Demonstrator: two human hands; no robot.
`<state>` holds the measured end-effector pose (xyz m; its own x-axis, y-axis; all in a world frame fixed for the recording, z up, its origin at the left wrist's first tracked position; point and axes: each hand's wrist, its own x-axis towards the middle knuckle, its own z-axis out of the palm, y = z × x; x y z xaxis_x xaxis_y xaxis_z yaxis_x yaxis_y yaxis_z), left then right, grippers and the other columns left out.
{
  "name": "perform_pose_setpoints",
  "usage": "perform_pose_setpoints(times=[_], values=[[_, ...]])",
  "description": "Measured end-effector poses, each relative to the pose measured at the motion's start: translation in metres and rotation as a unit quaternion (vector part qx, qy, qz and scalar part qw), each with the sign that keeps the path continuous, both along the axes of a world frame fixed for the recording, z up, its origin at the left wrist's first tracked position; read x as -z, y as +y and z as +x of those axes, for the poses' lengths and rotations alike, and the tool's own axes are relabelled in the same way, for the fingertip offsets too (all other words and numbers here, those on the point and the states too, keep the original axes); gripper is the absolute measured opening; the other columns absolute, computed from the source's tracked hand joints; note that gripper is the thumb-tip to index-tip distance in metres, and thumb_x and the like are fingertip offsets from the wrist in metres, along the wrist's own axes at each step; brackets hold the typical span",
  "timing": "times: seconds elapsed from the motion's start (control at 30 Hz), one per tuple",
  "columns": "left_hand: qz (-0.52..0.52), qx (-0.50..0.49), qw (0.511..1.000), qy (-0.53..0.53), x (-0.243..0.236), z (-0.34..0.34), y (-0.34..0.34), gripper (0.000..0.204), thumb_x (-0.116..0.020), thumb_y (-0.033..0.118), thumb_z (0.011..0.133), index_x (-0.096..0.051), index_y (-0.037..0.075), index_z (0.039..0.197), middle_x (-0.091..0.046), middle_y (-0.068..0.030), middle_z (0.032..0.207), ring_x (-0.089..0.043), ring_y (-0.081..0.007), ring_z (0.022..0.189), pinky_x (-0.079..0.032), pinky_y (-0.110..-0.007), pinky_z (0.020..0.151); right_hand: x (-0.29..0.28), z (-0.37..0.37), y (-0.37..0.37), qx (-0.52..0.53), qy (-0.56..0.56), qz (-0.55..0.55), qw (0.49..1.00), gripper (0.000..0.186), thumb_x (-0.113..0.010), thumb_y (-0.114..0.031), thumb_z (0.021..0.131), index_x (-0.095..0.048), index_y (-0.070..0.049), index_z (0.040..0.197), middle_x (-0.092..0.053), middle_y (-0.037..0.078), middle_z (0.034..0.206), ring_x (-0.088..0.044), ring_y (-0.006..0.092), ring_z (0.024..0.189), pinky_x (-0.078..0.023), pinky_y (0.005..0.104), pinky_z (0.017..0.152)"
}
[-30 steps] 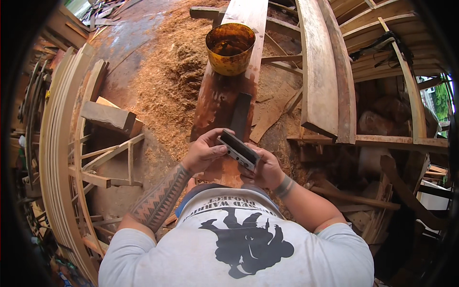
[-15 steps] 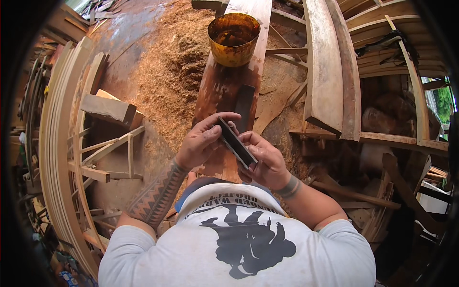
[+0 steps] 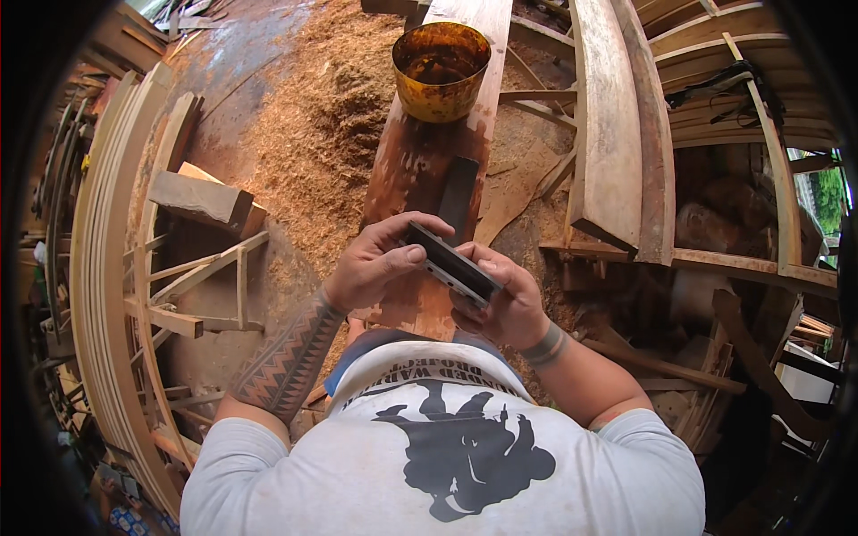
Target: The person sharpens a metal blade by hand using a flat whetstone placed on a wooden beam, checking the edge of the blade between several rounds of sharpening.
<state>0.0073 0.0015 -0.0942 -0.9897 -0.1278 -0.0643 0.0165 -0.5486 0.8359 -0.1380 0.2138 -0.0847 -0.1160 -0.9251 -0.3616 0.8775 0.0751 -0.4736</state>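
Note:
My left hand and my right hand both grip a narrow rectangular metal piece, dark along its middle with paler metal edges and small holes. It is tilted, its upper-left end in my left fingers and its lower-right end in my right. Beneath them runs a long board, reddish and wet-looking nearer me, pale farther off. A dark flat bar lies on it just beyond my hands. Farther along stands a stained yellow bowl with dark contents.
Sawdust covers much of the floor. Bundled pale strips, a block and small wooden frames are at left. Thick planks and a rail are at right. Something blue-patterned at lower left is too small to make out.
My hands have shifted slightly up in the picture and turned the metal piece, so its dark channel now shows. The board and bowl appear higher and slightly right as the view shifts.

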Motion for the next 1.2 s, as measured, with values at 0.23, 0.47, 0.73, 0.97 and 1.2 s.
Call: perform_pose_setpoints(times=[0.23, 0.47, 0.73, 0.97, 1.2], values=[[-0.052, 0.015, 0.998, -0.007, -0.008, 0.003, -0.005, 0.053, -0.074, 0.032, 0.109, -0.064, 0.001, 0.151, -0.067, -0.0048, 0.123, -0.066, -0.014, 0.118, -0.051, -0.031, 0.106, -0.002, 0.005, -0.003, -0.037, -0.027, -0.027, 0.999, 0.045, -0.06, -0.038, 0.112, -0.058, -0.003, 0.14, -0.068, 0.013, 0.09, -0.069, 0.0214, 0.069, -0.058, 0.0375, 0.063], [-0.159, -0.109, 0.979, 0.064, -0.005, 0.018, -0.034, 0.095, -0.084, 0.057, 0.1, -0.046, 0.007, 0.171, -0.054, -0.0067, 0.139, -0.058, -0.0175, 0.119, -0.055, -0.034, 0.098, -0.01, -0.023, -0.046, -0.058, 0.011, -0.148, 0.987, 0.074, -0.077, -0.036, 0.109, -0.044, 0.0, 0.165, -0.077, 0.019, 0.112, -0.075, 0.0238, 0.083, -0.061, 0.0382, 0.074], [-0.259, -0.155, 0.953, -0.01, 0.035, 0.109, -0.048, 0.063, -0.079, 0.045, 0.108, -0.065, 0.004, 0.153, -0.066, -0.0059, 0.129, -0.062, -0.0158, 0.119, -0.054, -0.035, 0.104, -0.076, -0.199, -0.248, -0.116, 0.661, 0.104, 0.734, 0.037, -0.083, -0.027, 0.096, -0.075, 0.002, 0.118, -0.08, 0.015, 0.092, -0.079, 0.0246, 0.079, -0.063, 0.0386, 0.068], [-0.203, -0.149, 0.962, -0.106, 0.057, 0.165, -0.024, 0.05, -0.078, 0.032, 0.11, -0.069, 0.002, 0.148, -0.069, -0.0047, 0.13, -0.064, -0.0142, 0.121, -0.053, -0.033, 0.107, -0.008, -0.218, -0.352, -0.393, 0.836, 0.222, 0.312, 0.044, -0.059, -0.027, 0.094, -0.085, -0.001, 0.12, -0.08, 0.024, 0.133, -0.075, 0.0337, 0.13, -0.057, 0.0491, 0.113], [-0.208, -0.18, 0.957, -0.097, 0.074, 0.171, -0.03, 0.044, -0.08, 0.029, 0.107, -0.074, 0.003, 0.142, -0.074, -0.0071, 0.124, -0.072, -0.015, 0.112, -0.06, -0.033, 0.099, 0.076, -0.297, -0.349, -0.387, 0.88, 0.184, 0.206, 0.039, -0.061, -0.024, 0.099, -0.086, -0.002, 0.12, -0.081, 0.024, 0.129, -0.079, 0.0359, 0.122, -0.063, 0.0466, 0.101]])
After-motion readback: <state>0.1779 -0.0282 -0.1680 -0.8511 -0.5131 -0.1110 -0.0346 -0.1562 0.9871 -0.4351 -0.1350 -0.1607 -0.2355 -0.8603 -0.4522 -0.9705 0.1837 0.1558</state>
